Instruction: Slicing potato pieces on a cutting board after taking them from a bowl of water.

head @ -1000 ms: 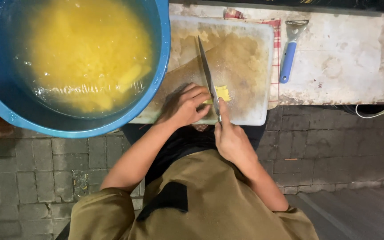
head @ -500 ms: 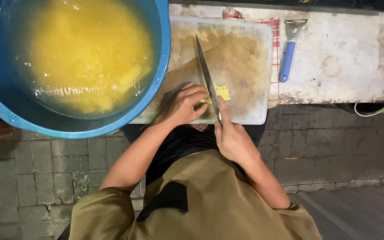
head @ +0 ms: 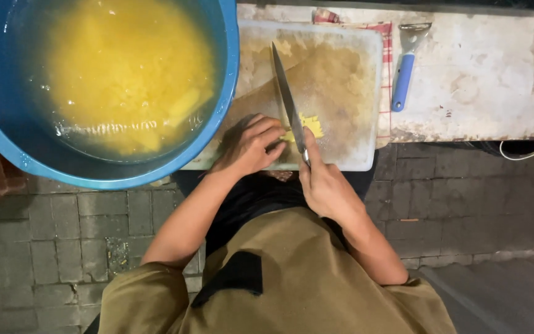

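Basin [head: 7,142], blue, at the worktop's left edge, holds yellow pieces in water. My right hand [head: 326,185] grips a knife [head: 288,102]; left hand [head: 248,148] fingers curl onto a yellow piece [head: 310,125] on the cutting board [head: 347,80].

No packages, labels, signs or screens are seen in the head view. No printed or lit surface is observed anywhere on the counter [head: 483,80].

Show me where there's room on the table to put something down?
Bare room: the white worktop right of the blue-handled peeler. Crowded: the cutting board, with the left hand, right hand, knife and yellow pieces, beside the blue basin.
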